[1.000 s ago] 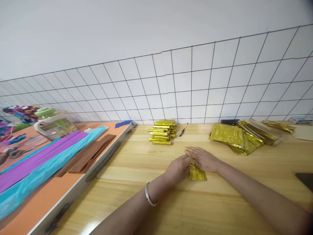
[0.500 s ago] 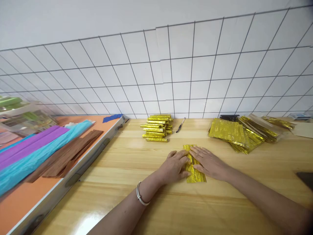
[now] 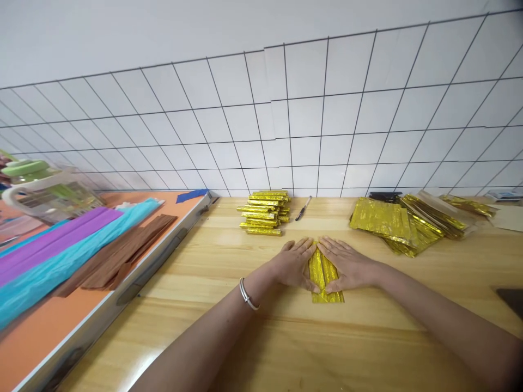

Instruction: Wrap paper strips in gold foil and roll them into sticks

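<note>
A folded sheet of shiny gold foil paper [image 3: 322, 275] lies flat on the wooden table, with a seam running down its middle. My left hand [image 3: 295, 264] rests on its left side, fingers stretched out and flat. On the right side lies my right hand [image 3: 347, 264], also flat with the fingers extended. The fingertips of both hands nearly meet at the sheet's far end, and the thumbs point at each other near its lower part. Beyond my hands is a stack of narrow gold foil rolls [image 3: 267, 212], with a pen [image 3: 303, 208] beside it.
Gold foil sheets [image 3: 379, 220] lie in a pile at the back right. To the left, an orange board [image 3: 36, 332] with a raised edge carries purple crepe paper [image 3: 69, 237], blue crepe paper [image 3: 93, 245] and brown crepe paper [image 3: 131, 247]. A clear container [image 3: 61, 196] stands behind them. A tiled wall [image 3: 302, 120] closes off the back.
My left hand has flattened and moved slightly forward so its fingertips come beside those of my right hand. Both thumbs now press on the foil near the seam. The view has shifted a little.
</note>
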`<control>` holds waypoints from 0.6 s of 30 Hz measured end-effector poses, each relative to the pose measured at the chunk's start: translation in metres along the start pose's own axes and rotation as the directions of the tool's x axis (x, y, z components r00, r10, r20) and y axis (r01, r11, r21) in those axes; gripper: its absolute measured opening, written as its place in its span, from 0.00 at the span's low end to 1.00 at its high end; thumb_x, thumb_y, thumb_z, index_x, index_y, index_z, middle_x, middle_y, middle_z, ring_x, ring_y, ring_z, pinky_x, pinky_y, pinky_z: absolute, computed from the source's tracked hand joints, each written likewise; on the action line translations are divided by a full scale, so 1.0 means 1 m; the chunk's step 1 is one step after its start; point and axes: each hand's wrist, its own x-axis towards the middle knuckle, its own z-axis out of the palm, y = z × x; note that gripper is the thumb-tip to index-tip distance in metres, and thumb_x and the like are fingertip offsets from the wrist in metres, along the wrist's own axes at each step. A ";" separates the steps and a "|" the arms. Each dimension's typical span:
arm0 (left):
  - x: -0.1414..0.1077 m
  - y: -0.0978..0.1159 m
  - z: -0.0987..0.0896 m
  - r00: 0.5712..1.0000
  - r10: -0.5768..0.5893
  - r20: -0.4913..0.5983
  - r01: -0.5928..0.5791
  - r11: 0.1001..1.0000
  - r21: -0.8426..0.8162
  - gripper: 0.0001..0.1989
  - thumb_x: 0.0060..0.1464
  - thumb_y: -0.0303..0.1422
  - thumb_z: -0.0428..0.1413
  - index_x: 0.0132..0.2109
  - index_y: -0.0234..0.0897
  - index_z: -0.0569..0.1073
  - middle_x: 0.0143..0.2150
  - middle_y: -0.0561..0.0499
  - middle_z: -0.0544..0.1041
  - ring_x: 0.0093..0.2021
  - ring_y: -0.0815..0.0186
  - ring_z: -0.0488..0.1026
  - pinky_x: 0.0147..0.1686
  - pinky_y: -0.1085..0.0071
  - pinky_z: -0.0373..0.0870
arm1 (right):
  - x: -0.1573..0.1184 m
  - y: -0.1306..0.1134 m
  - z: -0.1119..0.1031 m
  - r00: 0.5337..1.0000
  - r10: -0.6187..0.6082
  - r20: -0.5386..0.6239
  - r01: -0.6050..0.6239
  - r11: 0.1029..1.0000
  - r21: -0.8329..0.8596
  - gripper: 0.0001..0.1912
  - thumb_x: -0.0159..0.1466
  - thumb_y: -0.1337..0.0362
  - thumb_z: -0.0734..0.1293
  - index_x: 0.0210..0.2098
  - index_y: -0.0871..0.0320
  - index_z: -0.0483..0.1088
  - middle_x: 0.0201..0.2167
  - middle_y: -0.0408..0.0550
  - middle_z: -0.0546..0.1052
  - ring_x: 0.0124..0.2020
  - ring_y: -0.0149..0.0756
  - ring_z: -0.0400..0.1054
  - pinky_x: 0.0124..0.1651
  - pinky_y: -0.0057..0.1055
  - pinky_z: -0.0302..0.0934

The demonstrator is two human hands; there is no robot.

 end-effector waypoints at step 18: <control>0.008 -0.009 0.011 0.999 0.043 -0.025 -0.043 0.999 0.004 0.59 0.35 0.59 0.55 0.65 0.35 0.35 0.67 0.37 0.35 0.66 0.51 0.31 0.60 0.47 0.34 | -0.058 -0.041 0.005 0.987 -0.108 -0.115 0.101 0.993 -0.063 0.38 0.63 0.46 0.54 0.65 0.55 0.37 0.66 0.52 0.39 0.65 0.45 0.33 0.63 0.48 0.35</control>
